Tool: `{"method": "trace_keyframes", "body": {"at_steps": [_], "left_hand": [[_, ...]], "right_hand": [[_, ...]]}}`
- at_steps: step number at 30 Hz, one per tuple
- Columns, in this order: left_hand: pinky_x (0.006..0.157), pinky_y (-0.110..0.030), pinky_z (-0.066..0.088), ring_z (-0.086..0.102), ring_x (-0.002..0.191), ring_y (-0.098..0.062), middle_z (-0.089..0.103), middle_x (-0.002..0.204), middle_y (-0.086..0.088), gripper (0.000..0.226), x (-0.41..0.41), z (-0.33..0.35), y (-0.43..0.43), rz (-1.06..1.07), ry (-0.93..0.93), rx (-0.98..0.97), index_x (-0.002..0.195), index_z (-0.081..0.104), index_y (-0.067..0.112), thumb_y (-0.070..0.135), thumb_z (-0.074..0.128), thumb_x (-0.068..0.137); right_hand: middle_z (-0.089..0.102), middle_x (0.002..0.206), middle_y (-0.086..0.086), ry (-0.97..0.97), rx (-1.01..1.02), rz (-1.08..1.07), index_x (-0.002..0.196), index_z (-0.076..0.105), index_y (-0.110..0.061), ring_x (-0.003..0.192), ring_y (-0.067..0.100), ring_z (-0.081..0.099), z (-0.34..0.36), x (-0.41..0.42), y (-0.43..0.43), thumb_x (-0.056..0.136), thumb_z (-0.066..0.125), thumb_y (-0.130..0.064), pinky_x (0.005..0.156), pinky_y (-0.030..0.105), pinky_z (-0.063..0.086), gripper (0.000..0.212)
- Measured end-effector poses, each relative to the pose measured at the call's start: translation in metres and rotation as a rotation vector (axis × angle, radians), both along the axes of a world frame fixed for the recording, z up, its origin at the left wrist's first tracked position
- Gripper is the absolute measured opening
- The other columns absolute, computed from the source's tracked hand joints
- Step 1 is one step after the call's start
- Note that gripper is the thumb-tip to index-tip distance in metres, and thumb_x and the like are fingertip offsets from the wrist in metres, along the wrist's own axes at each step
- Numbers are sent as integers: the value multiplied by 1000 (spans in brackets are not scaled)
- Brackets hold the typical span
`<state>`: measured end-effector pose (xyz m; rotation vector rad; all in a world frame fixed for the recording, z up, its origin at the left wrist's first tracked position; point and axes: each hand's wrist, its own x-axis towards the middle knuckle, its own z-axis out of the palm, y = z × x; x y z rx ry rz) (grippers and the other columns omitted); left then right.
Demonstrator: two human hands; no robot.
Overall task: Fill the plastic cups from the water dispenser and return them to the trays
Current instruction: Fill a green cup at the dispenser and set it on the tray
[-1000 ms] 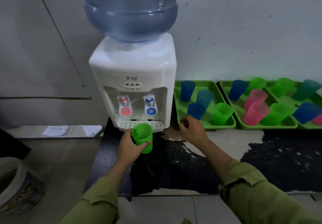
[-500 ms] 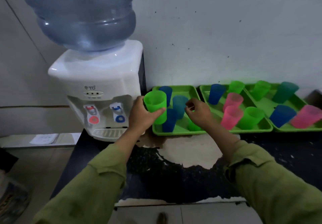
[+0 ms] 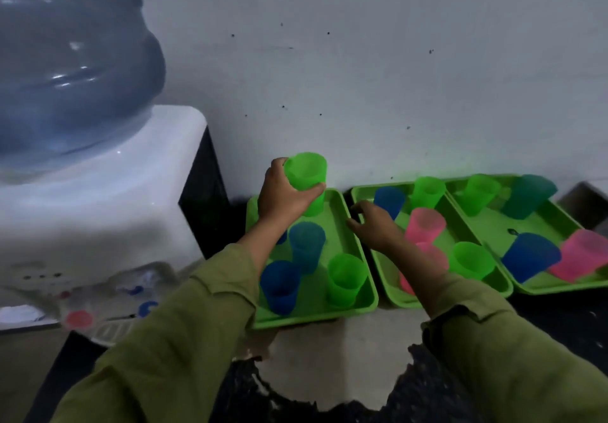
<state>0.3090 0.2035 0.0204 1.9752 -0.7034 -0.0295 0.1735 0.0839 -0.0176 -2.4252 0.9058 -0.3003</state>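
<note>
Green cup (image 3: pixel 306 175) is sitting upright in left hand (image 3: pixel 283 193), gripped w/ fingers, above nearest tray (image 3: pixel 358 248). Right hand (image 3: pixel 375 225) is hovering loosely open, holding nothing, over tray edges.

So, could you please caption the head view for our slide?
Left hand holds a green cup above the leftmost tray; right hand hovers empty.

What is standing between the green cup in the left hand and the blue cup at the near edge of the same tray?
In the head view, one teal cup stands between the held green cup and the near blue cup on the leftmost tray.
</note>
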Motion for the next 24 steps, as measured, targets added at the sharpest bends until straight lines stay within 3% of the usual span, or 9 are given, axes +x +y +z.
{"method": "trace_keyframes", "body": {"at_steps": [11, 18, 24], "left_hand": [[76, -25, 38, 54, 105, -27, 52, 120, -11, 77, 36, -42, -86, -40, 95, 267, 118, 38, 10, 33, 83, 59], [73, -28, 41, 55, 102, -28, 54, 117, -13, 80, 43, -76, -101, -73, 183, 422, 118, 36, 7, 26, 86, 58], [89, -30, 41, 50, 115, -28, 49, 128, -14, 89, 45, -91, -104, -121, 211, 471, 126, 35, 4, 24, 87, 58]], "right_hand": [[47, 137, 18, 192, 143, 25, 135, 41, -3, 123, 31, 48, -47, 35, -59, 90, 56, -25, 101, 35, 38, 53], [46, 135, 21, 269, 161, 55, 132, 43, -1, 123, 34, 47, -73, 44, -67, 89, 57, -23, 100, 35, 38, 50], [50, 129, 21, 255, 118, 60, 124, 49, 2, 120, 34, 48, -82, 49, -69, 87, 57, -20, 99, 35, 39, 44]]}}
